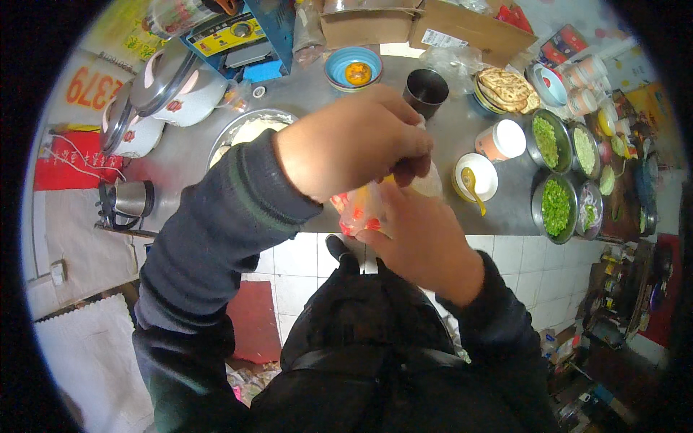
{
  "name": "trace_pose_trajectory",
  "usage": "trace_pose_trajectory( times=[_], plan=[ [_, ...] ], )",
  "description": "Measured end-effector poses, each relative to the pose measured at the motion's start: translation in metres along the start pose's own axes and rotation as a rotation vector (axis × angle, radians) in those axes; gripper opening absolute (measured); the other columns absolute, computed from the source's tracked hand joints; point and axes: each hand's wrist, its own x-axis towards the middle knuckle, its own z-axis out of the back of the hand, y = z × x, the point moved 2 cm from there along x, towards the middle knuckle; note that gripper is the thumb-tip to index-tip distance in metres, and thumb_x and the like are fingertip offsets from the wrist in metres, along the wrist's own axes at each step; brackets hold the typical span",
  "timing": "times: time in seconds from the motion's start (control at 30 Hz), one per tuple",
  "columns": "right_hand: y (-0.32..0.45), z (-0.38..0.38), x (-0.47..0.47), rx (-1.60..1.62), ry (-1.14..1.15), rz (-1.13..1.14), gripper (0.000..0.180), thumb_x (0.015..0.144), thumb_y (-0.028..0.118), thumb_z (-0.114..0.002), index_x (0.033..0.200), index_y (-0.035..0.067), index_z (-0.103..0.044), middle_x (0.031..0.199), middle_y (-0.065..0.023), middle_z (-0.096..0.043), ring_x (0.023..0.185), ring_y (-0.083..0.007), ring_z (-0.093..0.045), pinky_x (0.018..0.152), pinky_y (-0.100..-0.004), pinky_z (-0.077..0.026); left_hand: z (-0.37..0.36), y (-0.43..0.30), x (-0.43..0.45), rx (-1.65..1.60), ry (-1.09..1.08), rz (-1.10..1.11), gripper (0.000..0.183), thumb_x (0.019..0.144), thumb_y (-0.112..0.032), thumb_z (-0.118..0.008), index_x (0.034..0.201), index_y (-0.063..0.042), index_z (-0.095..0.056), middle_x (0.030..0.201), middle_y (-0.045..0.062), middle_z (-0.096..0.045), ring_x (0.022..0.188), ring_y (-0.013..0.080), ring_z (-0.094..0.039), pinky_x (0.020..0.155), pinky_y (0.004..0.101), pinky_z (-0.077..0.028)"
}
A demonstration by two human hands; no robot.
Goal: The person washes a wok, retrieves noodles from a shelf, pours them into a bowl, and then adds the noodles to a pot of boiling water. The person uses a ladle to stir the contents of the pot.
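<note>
A clear plastic bag [361, 208] with red print is held between my hands in front of the steel counter's near edge. My left hand [357, 143] reaches across above it, its fingers pinched together at the bag's upper part, with a whitish scrap showing at the fingertips. Lower down, my right hand [425, 233] grips the side of the bag, thumb toward me. Something yellow shows inside the bag, mostly hidden by the fingers. Partly behind my left sleeve is a steel basin [219, 149] of pale dough.
Beyond my hands stand a blue bowl [337, 60] and a dark metal cup [426, 89]. Rightward are a white bowl [485, 172] with a yellow spoon [470, 185], a lidded tub [501, 140], flatbreads [503, 86] and steel bowls of chopped greens [556, 208]. Lidded pots [181, 97] and a kettle [132, 198] are left.
</note>
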Motion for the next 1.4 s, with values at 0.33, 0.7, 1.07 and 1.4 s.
trace_pose_trajectory(
  times=[0.33,0.7,1.07,1.4],
  plan=[
    [-0.023,0.012,-0.007,0.012,0.188,0.329,0.031,0.084,0.023,-0.072,0.102,0.001,-0.06,0.086,-0.0186,-0.065,0.08,-0.0377,-0.065,0.072,-0.0475,-0.05,-0.014,0.018,-0.009,-0.296,-0.108,-0.03,0.028,0.096,-0.02,-0.059,0.087,0.006,-0.066,0.08,0.008,-0.064,0.073,0.014,-0.058,0.071,0.0261,-0.046],
    [-0.029,0.025,-0.029,0.414,0.18,0.036,0.033,0.085,0.014,-0.07,0.114,0.003,-0.059,0.093,-0.0122,-0.067,0.071,-0.0277,-0.069,0.062,-0.0386,-0.053,-0.023,0.013,-0.018,0.048,-0.154,-0.185,0.015,0.085,-0.006,-0.058,0.088,0.003,-0.069,0.079,0.011,-0.065,0.073,0.0187,-0.062,0.069,0.028,-0.048],
    [-0.048,-0.001,-0.036,0.147,0.03,0.2,0.029,0.084,0.028,-0.069,0.097,0.003,-0.064,0.085,-0.0188,-0.064,0.082,-0.0374,-0.066,0.073,-0.0496,-0.051,-0.054,0.018,-0.026,-0.437,-0.243,0.1,0.021,0.098,-0.012,-0.054,0.095,0.005,-0.066,0.085,0.01,-0.066,0.078,0.0159,-0.063,0.066,0.0259,-0.048],
    [-0.086,-0.023,-0.053,0.794,-0.021,-0.041,0.024,0.096,0.017,-0.053,0.088,-0.002,-0.065,0.075,-0.0129,-0.063,0.063,-0.0227,-0.061,0.061,-0.0349,-0.05,-0.069,0.058,-0.022,-0.612,-0.414,0.188,0.028,0.102,-0.015,-0.05,0.106,0.008,-0.065,0.098,0.016,-0.071,0.087,0.0207,-0.07,0.083,0.0303,-0.057]
  ],
)
